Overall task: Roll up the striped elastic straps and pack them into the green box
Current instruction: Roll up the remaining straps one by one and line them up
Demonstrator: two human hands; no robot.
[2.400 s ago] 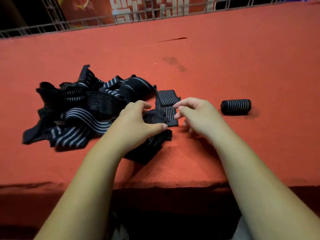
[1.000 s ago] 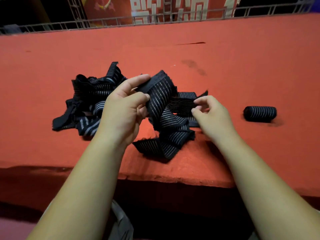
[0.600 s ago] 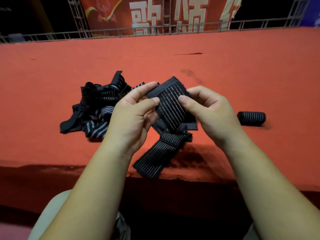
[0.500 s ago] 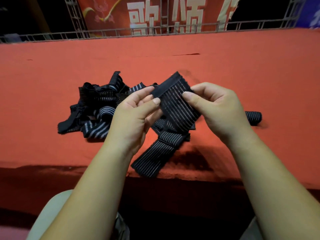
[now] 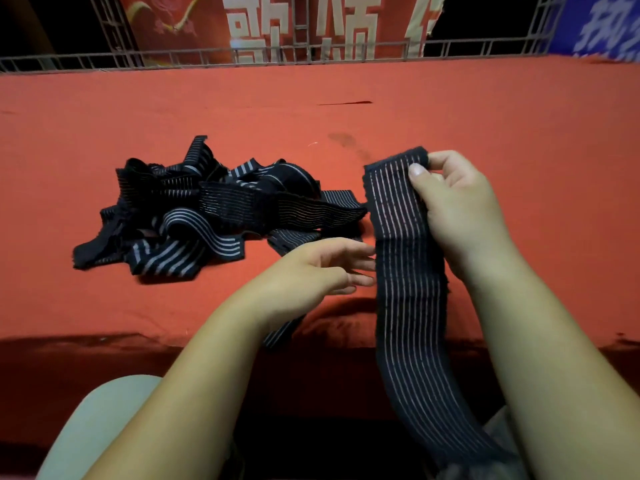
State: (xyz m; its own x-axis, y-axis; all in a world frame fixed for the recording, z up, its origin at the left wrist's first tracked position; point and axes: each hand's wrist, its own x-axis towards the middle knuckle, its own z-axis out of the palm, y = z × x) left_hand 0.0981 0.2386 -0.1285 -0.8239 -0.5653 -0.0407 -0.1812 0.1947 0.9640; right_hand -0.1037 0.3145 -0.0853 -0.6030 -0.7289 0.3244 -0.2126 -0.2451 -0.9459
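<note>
My right hand (image 5: 457, 209) pinches the top end of a black elastic strap with thin white stripes (image 5: 405, 271). The strap hangs straight down past the red surface's front edge toward my lap. My left hand (image 5: 322, 268) hovers just left of the strap, fingers straight and relaxed, holding nothing. A tangled pile of black striped straps (image 5: 207, 209) lies on the red cloth to the left. No green box is in view. The rolled strap seen earlier is hidden behind my right hand.
The red cloth surface (image 5: 519, 126) stretches far back to a metal railing (image 5: 311, 53) with a red banner behind it. Its front edge (image 5: 104, 337) drops into dark shadow above my knees.
My left hand let go of the strap and dropped lower. My right hand drew the strap's end to the right, so the strap now hangs long and straight.
</note>
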